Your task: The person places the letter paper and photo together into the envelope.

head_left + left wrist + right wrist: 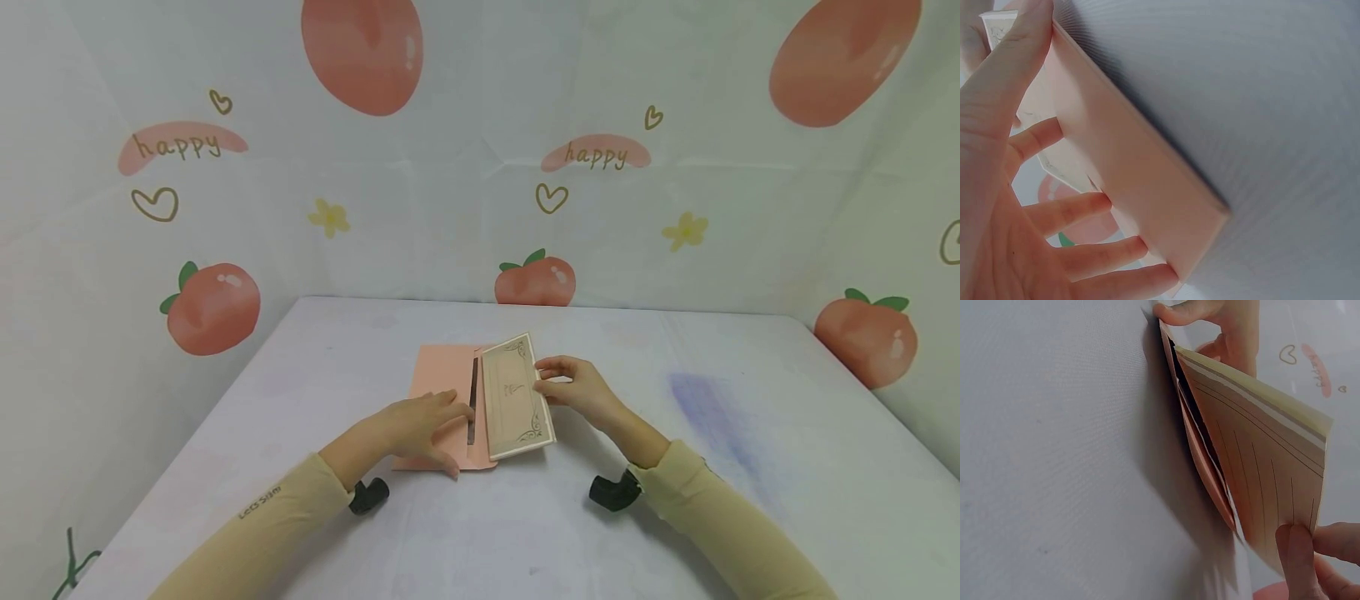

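Observation:
A flat pink envelope [442, 367] lies on the table, with a dark strip [472, 400] along its right part. At its right side a cream card [513, 396] with ornate printed corners stands tilted; its underside has printed lines in the right wrist view, and whether its left edge is inside the envelope is hidden. My right hand [581, 390] pinches the card's right edge between thumb and fingers. With fingers spread, my left hand [427, 425] rests on the envelope, thumb at its near edge. In the left wrist view, fingertips [1100, 203] touch the pink surface [1122, 169].
The white tabletop [487, 542] surrounds the envelope, with a bluish stain [708, 417] to the right. Behind stands a white cloth backdrop [450, 167] printed with fruit and hearts. Black wrist devices [615, 492] sit under both forearms.

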A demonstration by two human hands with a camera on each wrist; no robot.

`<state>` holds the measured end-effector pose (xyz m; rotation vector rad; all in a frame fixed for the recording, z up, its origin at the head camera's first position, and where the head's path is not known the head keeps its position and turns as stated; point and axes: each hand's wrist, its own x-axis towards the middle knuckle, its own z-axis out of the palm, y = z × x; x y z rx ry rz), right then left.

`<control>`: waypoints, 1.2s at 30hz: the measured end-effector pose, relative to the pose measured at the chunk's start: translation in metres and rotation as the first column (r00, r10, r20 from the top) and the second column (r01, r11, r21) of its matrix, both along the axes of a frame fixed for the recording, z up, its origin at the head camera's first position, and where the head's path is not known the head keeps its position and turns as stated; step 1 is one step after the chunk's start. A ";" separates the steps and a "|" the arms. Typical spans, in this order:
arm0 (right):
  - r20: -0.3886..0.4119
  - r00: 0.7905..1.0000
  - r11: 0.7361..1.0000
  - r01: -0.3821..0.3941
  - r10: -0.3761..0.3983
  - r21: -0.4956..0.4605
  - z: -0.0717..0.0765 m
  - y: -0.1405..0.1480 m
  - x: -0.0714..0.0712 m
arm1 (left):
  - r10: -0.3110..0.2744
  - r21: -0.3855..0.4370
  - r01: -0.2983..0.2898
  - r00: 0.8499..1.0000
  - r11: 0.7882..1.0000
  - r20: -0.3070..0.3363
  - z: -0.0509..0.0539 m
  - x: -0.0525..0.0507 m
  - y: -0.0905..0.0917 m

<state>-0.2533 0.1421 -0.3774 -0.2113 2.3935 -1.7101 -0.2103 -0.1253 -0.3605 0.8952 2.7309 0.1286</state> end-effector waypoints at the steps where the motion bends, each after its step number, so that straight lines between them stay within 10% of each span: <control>1: 0.000 1.000 1.000 -0.001 0.001 0.004 -0.001 0.000 0.000 | -0.001 0.001 0.001 1.000 1.000 -0.002 0.000 0.000 0.000; 36: 0.019 1.000 1.000 0.013 -0.014 0.002 -0.004 -0.016 -0.001 | 0.015 0.020 -0.015 1.000 1.000 0.011 -0.002 -0.003 0.000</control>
